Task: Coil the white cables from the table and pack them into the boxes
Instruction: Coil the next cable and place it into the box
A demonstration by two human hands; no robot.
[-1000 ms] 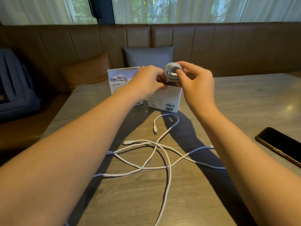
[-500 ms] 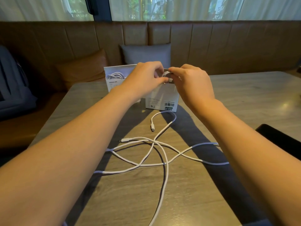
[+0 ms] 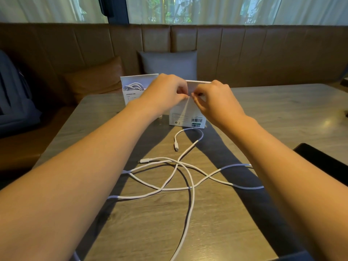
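My left hand (image 3: 165, 93) and my right hand (image 3: 216, 100) meet fingertip to fingertip at the open top of the right white box (image 3: 186, 117). Their curled fingers pinch the coiled white cable (image 3: 190, 95). Only a sliver of it shows between them; the rest is hidden by the hands and the box. The left white box (image 3: 131, 97) stands open beside it with another coiled cable (image 3: 134, 86) inside. Loose white cables (image 3: 177, 166) lie crossed and tangled on the wooden table (image 3: 282, 110) between my forearms.
A dark phone (image 3: 323, 162) lies on the table at the right, beside my right forearm. One loose cable runs off the near table edge. A brown bench with a grey cushion (image 3: 169, 63) and a dark backpack (image 3: 15, 95) is beyond the table.
Both hands have lowered the coiled cable from above the right box down to its open top. The coil, plainly visible a second ago, is now almost hidden.
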